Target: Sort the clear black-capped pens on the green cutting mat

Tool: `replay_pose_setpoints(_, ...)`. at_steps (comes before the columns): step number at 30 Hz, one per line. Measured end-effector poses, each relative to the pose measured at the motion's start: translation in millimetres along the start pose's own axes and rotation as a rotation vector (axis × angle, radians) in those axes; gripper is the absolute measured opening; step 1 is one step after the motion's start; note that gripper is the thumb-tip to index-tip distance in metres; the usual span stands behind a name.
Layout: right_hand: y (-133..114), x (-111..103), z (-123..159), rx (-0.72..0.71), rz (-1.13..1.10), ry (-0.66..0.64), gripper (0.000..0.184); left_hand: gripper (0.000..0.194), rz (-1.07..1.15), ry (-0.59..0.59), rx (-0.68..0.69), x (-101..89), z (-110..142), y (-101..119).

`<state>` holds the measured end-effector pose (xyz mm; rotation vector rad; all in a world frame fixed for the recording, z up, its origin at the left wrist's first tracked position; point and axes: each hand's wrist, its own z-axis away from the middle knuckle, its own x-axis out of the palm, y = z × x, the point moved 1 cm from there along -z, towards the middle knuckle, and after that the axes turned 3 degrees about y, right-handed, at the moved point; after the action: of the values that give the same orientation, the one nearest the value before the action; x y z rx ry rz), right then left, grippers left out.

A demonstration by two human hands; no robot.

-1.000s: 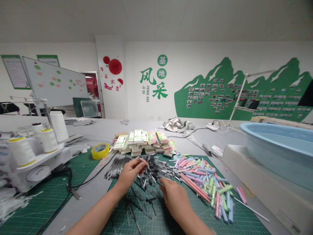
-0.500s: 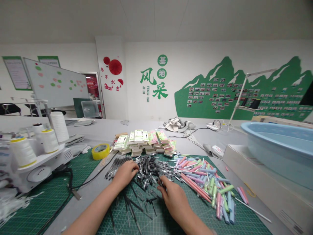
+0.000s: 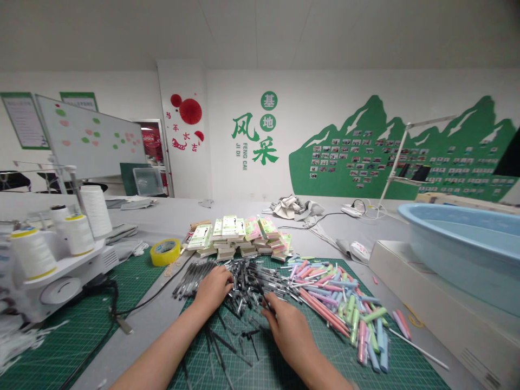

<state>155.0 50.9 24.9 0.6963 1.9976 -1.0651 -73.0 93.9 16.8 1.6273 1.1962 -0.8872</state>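
Note:
A heap of black and clear pen parts (image 3: 247, 279) lies in the middle of the green cutting mat (image 3: 292, 346). My left hand (image 3: 215, 287) rests at the heap's left side, fingers curled down with their tips close together; what they grip is hidden. To the heap's right front, my right hand (image 3: 286, 322) pinches a thin black pen part (image 3: 264, 295) between thumb and fingers, its far end pointing into the heap. Loose dark sticks (image 3: 219, 346) are scattered on the mat between my forearms. Beside my right hand lies a pile of pink, blue, green and purple pen barrels (image 3: 337, 298).
Small stacked boxes (image 3: 239, 233) stand behind the heap. Yellow tape (image 3: 165, 252) and a sewing machine (image 3: 60, 271) with thread cones are on the left. On the right, a blue basin (image 3: 463, 254) sits on a white box (image 3: 426, 309). Grey cloth (image 3: 298, 207) lies farther back.
My left hand has shifted very slightly right at the heap. The right hand keeps its pinch in nearly the same place. The whole view has turned slightly.

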Motion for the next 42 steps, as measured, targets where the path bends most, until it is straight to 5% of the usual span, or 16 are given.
replay_pose_setpoints(16, 2, -1, 0, -0.004, 0.006, 0.004, 0.010, 0.004, 0.085, 0.025, -0.058, 4.7, -3, 3)
replay_pose_setpoints(21, 5, 1, -1, -0.005, 0.026, -0.004, 0.011, 0.004, 0.399, 0.118, -0.085, 0.4, -1, 5)
replay_pose_setpoints(28, 6, 2, -2, -0.006, 0.050, -0.012, 0.009, 0.019, 1.136, 0.038, -0.152, -7.5, 4, 25)
replay_pose_setpoints(36, 8, 2, -1, -0.010, 0.143, -0.031, 0.012, 0.026, 1.331, 0.046, -0.127, -24.1, 11, 38)
replay_pose_setpoints(42, 7, 0, -1, -0.050, 0.201, -0.033, 0.016, 0.017, 1.262, 0.053, -0.094, -28.9, 14, 42)
